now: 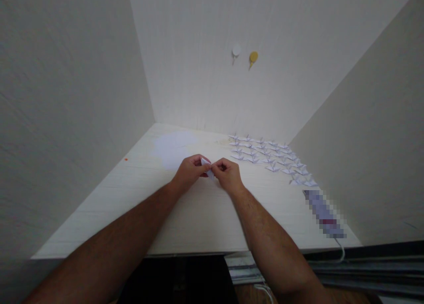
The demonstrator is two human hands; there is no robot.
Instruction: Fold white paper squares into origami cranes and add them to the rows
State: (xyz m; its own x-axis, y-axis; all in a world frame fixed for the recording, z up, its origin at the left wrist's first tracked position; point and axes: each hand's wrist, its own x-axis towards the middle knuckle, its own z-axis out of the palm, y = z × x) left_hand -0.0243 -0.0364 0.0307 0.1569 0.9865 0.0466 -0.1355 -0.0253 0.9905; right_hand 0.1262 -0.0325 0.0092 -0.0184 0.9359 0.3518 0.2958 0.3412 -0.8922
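A small folded piece of white paper is held up over the middle of the table, pinched between both hands. My left hand is closed on its left side, with the thumb across the front. From the right, my right hand pinches its edge between thumb and fingertips. The fingers partly cover the paper, so its exact fold is hard to make out. Just beyond my left hand lie loose sheets of white paper. Several folded paper cranes stand in rows at the back right.
The white table is bounded by walls at the left, back and right. A blurred-out phone-like device with a white cable lies at the right edge. An orange speck is at the left. A white hook and a yellow hook hang on the back wall.
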